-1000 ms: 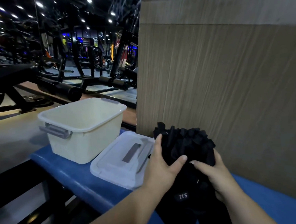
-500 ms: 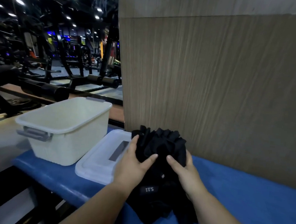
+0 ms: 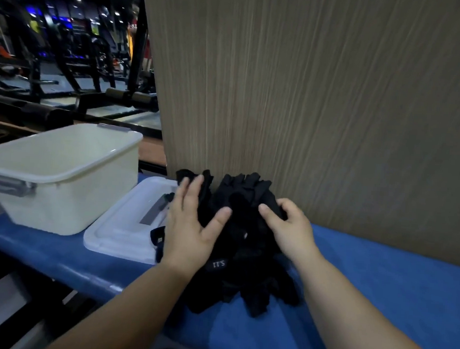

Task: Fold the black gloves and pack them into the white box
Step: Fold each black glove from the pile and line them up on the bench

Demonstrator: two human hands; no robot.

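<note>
The black gloves (image 3: pixel 244 200) lie in one loose heap on the blue tabletop (image 3: pixel 379 280), backed against the wooden panel (image 3: pixel 310 98) and just right of the lid (image 3: pixel 121 229). The white box (image 3: pixel 59 178) stands open further left.

My left grip (image 3: pixel 189 231) is spread flat, with the fingers straight on the heap's left side and the thumb lying across the cloth. My right grip (image 3: pixel 291 233) is curled round a fold at the heap's upper right.

The risk I see is the heap itself. The gloves overlap and are all black in dim light, so if I lift with my right grip I may drag up several at once or mismatch a pair. One stray glove (image 3: pixel 157 238) already hangs over the lid's edge, and a careless sweep of my left grip could push it off the front of the tabletop. Soft cloth like this will likely spring open unless I press each fold down.

The glove fingers point away from me toward the panel, and the cuffs and a small label are on my side. So I judge the heap's long axis to run from me to the panel.
</note>
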